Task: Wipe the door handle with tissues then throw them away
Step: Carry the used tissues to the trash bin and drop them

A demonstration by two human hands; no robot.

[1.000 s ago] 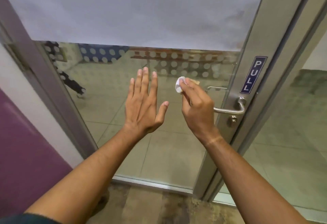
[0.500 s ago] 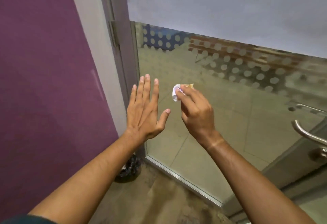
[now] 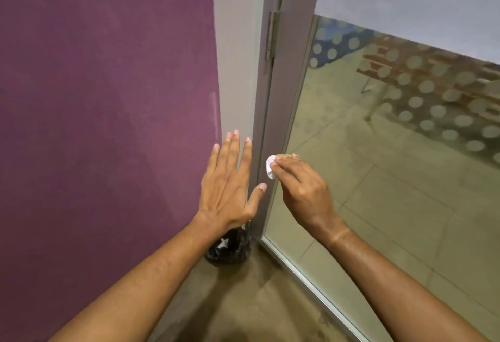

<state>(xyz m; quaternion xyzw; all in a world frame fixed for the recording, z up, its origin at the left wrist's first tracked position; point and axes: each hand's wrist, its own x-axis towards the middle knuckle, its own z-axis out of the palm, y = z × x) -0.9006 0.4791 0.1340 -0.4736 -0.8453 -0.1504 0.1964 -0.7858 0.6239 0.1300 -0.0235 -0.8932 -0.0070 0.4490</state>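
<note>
My right hand (image 3: pixel 303 187) pinches a small crumpled white tissue (image 3: pixel 270 166) between thumb and fingertips, held up in front of the hinge side of the glass door (image 3: pixel 392 179). My left hand (image 3: pixel 230 184) is raised beside it, flat, fingers spread, holding nothing. Below my left wrist, on the floor against the wall, stands a small bin lined with a black bag (image 3: pixel 230 249), with a scrap of white paper inside; my left arm hides part of it. The door handle is out of view.
A purple wall (image 3: pixel 108 98) fills the left side. A pale door frame with a hinge (image 3: pixel 272 36) runs down the middle. The door's glass has a frosted band and dots. Brown floor (image 3: pixel 257 301) lies below.
The view has swung left, away from the handle and the PULL sign, to the hinge side and the purple wall. The bin has come into sight. Both hands keep their pose.
</note>
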